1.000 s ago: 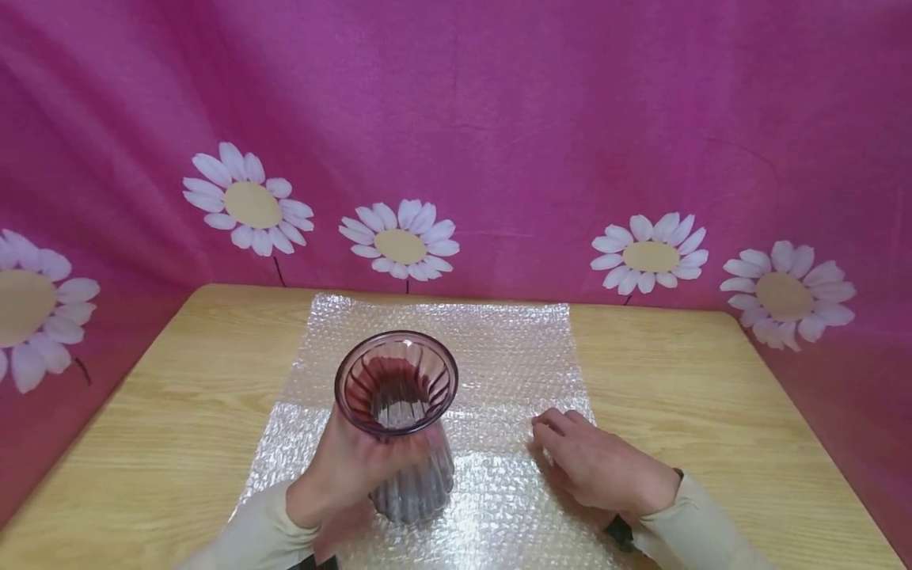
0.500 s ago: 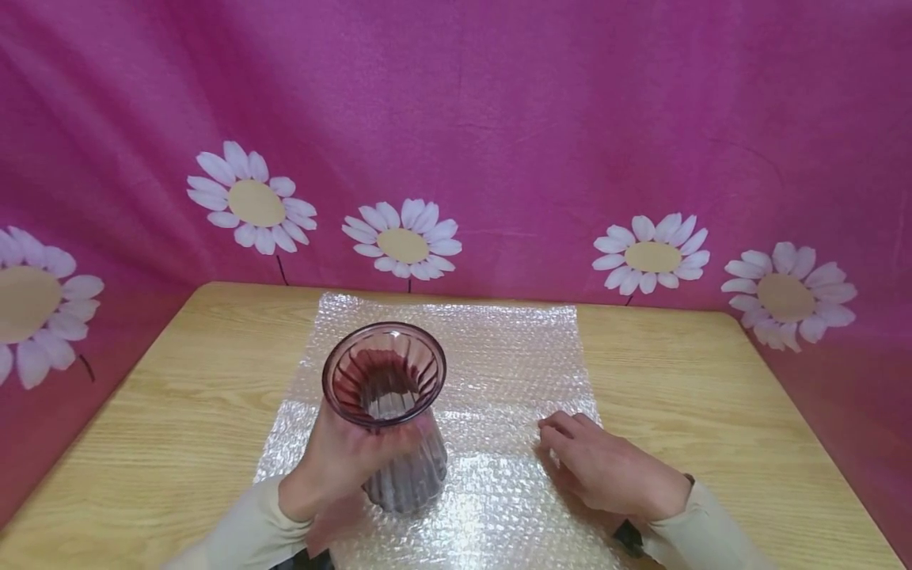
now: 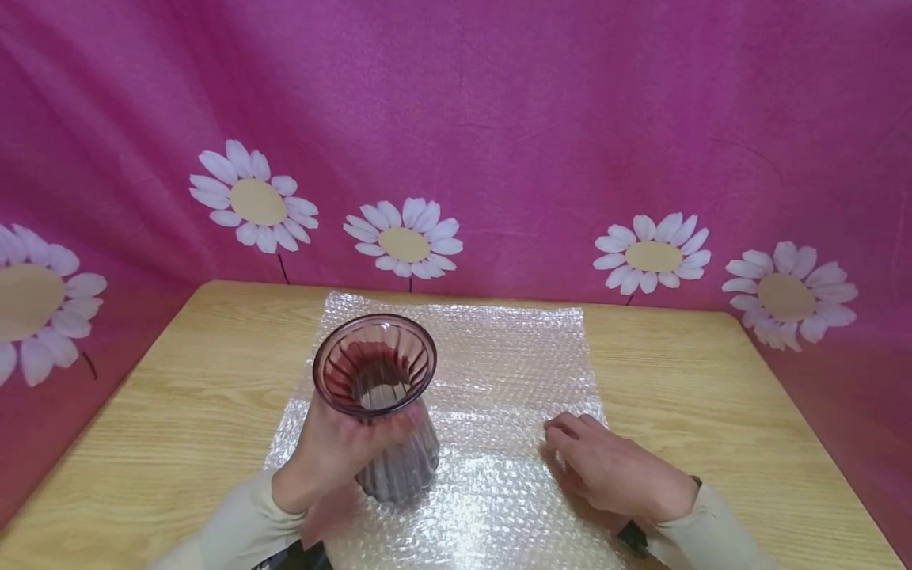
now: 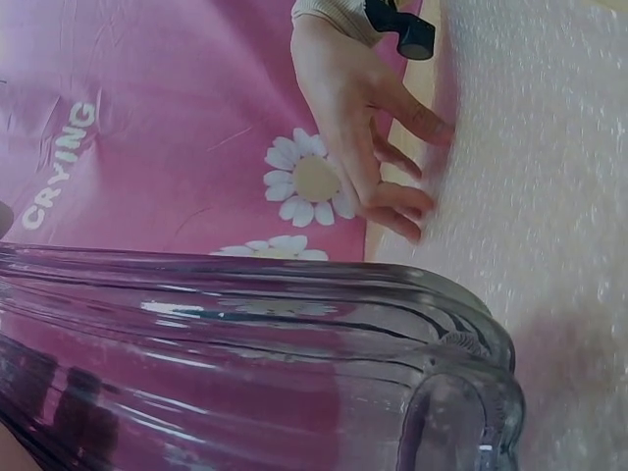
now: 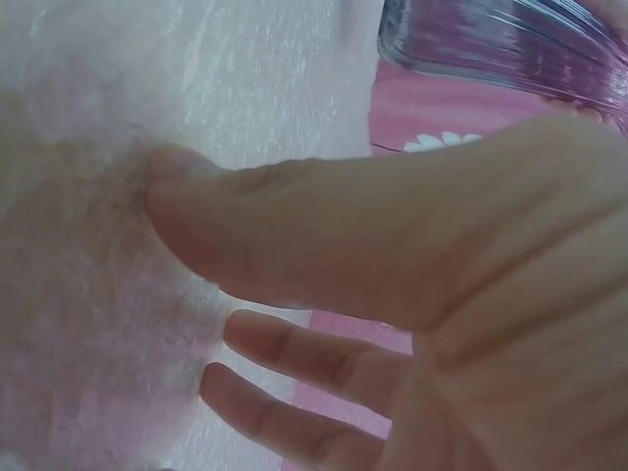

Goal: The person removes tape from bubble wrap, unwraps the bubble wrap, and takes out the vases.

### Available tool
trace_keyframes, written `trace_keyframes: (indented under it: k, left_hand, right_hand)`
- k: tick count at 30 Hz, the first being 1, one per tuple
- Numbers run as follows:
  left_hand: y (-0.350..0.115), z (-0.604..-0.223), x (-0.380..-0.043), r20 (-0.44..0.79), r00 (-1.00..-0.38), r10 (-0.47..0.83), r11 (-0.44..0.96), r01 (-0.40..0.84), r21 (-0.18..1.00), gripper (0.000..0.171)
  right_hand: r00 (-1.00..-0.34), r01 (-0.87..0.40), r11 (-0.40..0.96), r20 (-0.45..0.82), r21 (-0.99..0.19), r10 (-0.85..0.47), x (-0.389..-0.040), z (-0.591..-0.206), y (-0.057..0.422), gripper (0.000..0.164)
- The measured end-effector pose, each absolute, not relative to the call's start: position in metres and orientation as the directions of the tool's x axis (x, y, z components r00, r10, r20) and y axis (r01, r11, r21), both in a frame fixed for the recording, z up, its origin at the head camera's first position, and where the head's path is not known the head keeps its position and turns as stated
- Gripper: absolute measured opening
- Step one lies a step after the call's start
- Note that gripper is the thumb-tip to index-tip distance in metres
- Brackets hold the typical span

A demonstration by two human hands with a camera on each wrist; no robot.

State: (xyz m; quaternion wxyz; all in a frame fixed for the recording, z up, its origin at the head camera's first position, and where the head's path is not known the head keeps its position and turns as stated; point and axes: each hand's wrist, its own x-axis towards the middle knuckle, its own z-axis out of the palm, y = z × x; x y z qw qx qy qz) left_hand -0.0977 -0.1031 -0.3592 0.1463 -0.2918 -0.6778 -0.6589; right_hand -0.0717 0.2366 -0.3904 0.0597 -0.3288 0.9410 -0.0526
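Note:
My left hand [image 3: 331, 447] grips a ribbed, purple-tinted glass vase [image 3: 402, 467] around its narrow part, thumb across the near side. The vase's wide, dark rim faces up towards the head camera, and it leans slightly left. Its thick base shows in the left wrist view, where the glass vase [image 4: 294, 343] seems to hang just above the bubble wrap [image 3: 499, 372]; contact cannot be told for sure. On the wrap's right side, my right hand [image 3: 616, 471] rests with loosely bent fingers. Its thumb [image 5: 294, 231] and fingertips touch the sheet in the right wrist view, holding nothing.
The bubble wrap lies flat on a light wooden table [image 3: 712, 396], reaching nearly to its back edge. A pink cloth [image 3: 499, 142] printed with white daisies hangs behind and beside the table.
My left hand has moved the vase left and a little away from me. The bubble wrap and right hand have shifted slightly to the right in the head view.

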Motion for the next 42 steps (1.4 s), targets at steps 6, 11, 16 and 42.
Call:
trace_keyframes:
  k: [6, 11, 16, 42]
  left_hand:
    - [-0.107, -0.356, -0.102, 0.578, -0.796, 0.181, -0.017, 0.585, 0.811, 0.061]
    - [-0.112, -0.354, -0.106, 0.616, -0.776, 0.138, 0.008, 0.623, 0.782, 0.059]
    - [-0.114, -0.354, -0.108, 0.642, -0.756, 0.125, 0.041, 0.651, 0.758, 0.070]
    - [-0.116, -0.356, -0.105, 0.591, -0.805, 0.054, 0.055, 0.594, 0.803, 0.055]
  right_hand:
    - [-0.781, -0.610, 0.781, -0.065, -0.133, -0.621, -0.072, -0.390, 0.241, 0.029]
    - [-0.771, -0.629, 0.770, -0.037, -0.110, -0.635, -0.071, -0.389, 0.244, 0.030]
    - [-0.780, -0.611, 0.782, -0.075, -0.125, -0.622, -0.071, -0.388, 0.246, 0.035]
    - [-0.790, -0.585, 0.794, -0.105, -0.165, -0.604, -0.073, -0.390, 0.242, 0.036]
